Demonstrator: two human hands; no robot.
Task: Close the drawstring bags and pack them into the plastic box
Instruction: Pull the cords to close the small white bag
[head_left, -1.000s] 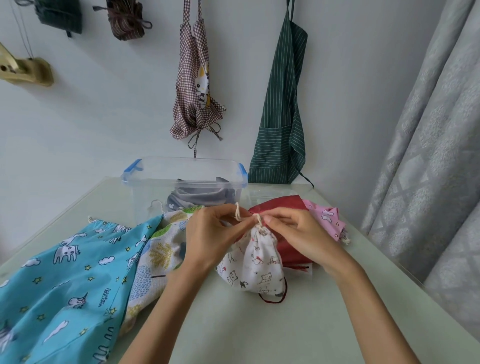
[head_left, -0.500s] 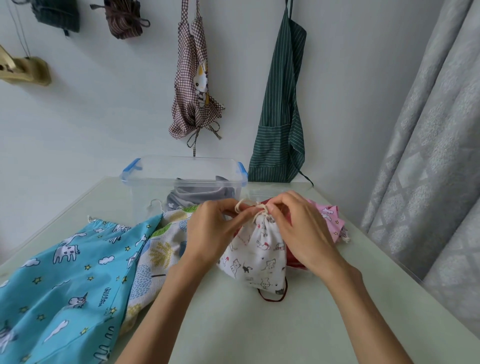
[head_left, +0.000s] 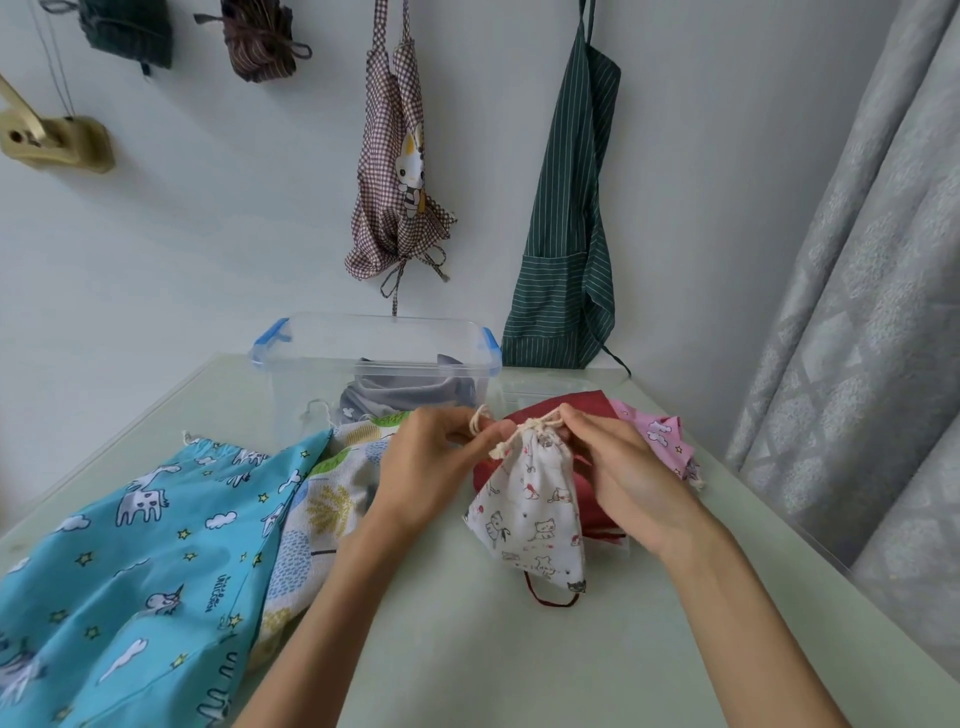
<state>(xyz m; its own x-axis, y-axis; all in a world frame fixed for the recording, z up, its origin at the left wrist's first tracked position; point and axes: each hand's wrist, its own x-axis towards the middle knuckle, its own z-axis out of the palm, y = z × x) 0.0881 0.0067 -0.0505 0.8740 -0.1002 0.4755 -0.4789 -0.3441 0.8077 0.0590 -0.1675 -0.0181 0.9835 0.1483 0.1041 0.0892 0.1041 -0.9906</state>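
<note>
**Cinching the small white bag**

Since a moment ago both hands have drawn apart a little at the bag's mouth, and the neck of the white bag (head_left: 530, 499) is now gathered tight, its body hanging in a cone just above the worktop (head_left: 467, 649).

Nearest the camera, the blue bag (head_left: 130, 545) lies flat at the left, with the tree-print bag (head_left: 322, 499) partly under the left forearm. The left hand (head_left: 431, 462) pinches the cream cord (head_left: 480, 418) between thumb and fingers, a narrow grip closed on the cord's loop. The right hand (head_left: 623, 473) pinches the puckered neck, its grip closed on the white bag itself. Under and behind this bag lie the red bag (head_left: 561, 410) and, to the right, the pink bag (head_left: 660, 436); a thin red cord loops out below the white one.

Further back stands the box (head_left: 374, 338), clear with blue clips, lid off, something grey already inside. Aprons hang on the wall behind.

To finish the step well, I would judge it best to keep the right pinch firm on the neck while the left draws the cord outward, so that the gathers close evenly and the bag is not dragged along. The cord ends look short, so a slow pull is safer than a jerk. Once shut, the bag needs only a short carry forward, past the red bag, into the box.
</note>
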